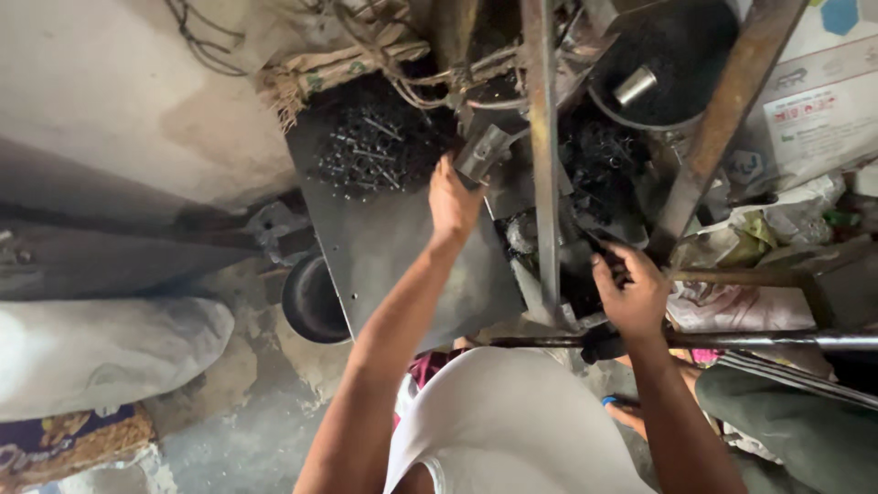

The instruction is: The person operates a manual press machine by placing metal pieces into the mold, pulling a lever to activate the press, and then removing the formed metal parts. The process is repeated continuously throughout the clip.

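Left hand (pixel 453 203) at tray (pixel 402 265) edge; right hand (pixel 631 293) grips lever (pixel 599 249).

The tray (pixel 393 247) is dull grey sheet metal, holding dark, faintly glinting metal screws (pixel 370 146). The upright bar (pixel 542 146) is rusty, matt steel. The sack (pixel 101 352) is smooth pale cloth; the wall (pixel 119 91) is rough, stained plaster.
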